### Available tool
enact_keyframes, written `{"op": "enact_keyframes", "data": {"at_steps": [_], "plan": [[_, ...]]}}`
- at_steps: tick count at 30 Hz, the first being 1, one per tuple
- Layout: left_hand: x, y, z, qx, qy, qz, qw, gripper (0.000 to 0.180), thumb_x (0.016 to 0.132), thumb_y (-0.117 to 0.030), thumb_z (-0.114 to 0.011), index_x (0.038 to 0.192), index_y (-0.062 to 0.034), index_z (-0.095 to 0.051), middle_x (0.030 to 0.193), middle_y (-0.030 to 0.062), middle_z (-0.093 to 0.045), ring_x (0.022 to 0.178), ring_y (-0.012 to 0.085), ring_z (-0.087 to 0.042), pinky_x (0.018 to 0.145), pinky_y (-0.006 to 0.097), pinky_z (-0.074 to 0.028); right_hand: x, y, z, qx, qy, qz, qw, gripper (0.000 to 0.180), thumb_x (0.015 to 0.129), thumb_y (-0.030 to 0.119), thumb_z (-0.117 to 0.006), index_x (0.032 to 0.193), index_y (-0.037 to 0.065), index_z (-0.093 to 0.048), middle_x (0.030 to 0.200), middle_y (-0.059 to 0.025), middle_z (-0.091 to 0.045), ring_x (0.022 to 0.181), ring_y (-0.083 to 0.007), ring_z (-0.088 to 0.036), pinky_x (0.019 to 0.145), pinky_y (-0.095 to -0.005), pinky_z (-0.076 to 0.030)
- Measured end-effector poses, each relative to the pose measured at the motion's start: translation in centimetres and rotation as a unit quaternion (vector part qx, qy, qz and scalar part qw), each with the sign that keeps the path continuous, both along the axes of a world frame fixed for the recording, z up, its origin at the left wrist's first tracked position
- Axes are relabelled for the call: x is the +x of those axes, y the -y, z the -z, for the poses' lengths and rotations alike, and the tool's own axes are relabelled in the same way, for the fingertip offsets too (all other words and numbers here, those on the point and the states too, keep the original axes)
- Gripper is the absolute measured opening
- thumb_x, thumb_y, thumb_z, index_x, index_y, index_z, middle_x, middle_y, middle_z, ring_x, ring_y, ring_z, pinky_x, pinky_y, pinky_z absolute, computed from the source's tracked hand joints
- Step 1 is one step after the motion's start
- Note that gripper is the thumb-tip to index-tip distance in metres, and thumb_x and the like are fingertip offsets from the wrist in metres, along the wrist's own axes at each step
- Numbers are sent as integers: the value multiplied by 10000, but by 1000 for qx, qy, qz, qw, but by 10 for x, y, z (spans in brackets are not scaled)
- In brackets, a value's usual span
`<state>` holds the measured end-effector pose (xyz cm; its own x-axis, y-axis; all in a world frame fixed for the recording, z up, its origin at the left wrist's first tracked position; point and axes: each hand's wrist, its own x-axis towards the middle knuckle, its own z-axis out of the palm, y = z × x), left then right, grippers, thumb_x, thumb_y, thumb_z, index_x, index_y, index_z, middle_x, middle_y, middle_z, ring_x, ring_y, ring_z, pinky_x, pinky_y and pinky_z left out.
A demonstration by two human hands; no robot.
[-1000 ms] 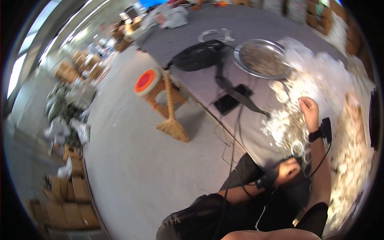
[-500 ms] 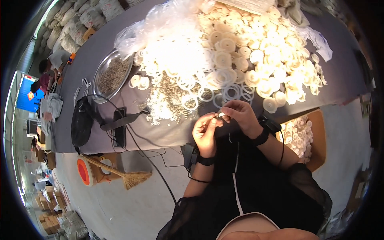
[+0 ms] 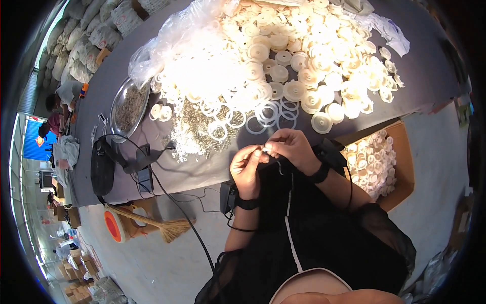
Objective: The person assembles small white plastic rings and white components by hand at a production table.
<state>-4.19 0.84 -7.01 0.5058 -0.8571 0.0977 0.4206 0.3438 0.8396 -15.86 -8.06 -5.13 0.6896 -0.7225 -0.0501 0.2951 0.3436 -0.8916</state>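
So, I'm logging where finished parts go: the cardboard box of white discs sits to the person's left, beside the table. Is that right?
No. The head view shows the box of white discs on the person's right, beside the table.

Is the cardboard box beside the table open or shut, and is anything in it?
Open. The cardboard box has no lid over it, and white round parts piled inside are plainly visible.

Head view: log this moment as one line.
left hand: pinching small white part | right hand: pinching same part | behind: grey table, white discs, rings | right: cardboard box
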Motion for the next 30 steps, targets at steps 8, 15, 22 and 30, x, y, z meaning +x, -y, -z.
{"op": "enact_keyframes", "data": {"at_steps": [8, 15, 22, 30], "plan": [[-23, 10, -4, 76, -8, 0, 997, 150, 863, -80, -561, 969, 20, -598, 735, 86, -636, 589, 116, -570, 583, 213, -468, -7, -9, 13, -23, 47, 99, 994, 65, 814, 39, -617, 820, -9, -572, 745, -28, -596, 663, -49, -533, 590, -188, -437], [-37, 17, -10, 80, 75, -15, 994, 197, 838, 28, -557, 1032, 43, -584, 925, 109, -635, 733, 127, -604, 698, 223, -493, -17, 1, 8, -95, -17, 145, 985, 35, 811, 9, -607, 804, -20, -589, 790, -52, -628, 720, -64, -571, 637, -182, -461], [-14, 17, -6, 99, 157, 15, 983, 264, 836, 31, -558, 1099, 47, -548, 927, 116, -638, 764, 132, -612, 701, 240, -508, -19, 10, 10, 18, 86, -10, 996, 155, 833, 0, -569, 980, -44, -592, 896, -86, -623, 786, -105, -590, 711, -225, -491], [-3, 61, -35, 93, 371, 57, 922, 313, 826, -4, -580, 1136, 14, -539, 942, 114, -633, 788, 102, -590, 694, 217, -475, -26, 10, 19, -51, 59, 111, 991, 130, 844, -11, -540, 964, -25, -589, 962, -72, -604, 839, -124, -584, 756, -251, -485]]}}
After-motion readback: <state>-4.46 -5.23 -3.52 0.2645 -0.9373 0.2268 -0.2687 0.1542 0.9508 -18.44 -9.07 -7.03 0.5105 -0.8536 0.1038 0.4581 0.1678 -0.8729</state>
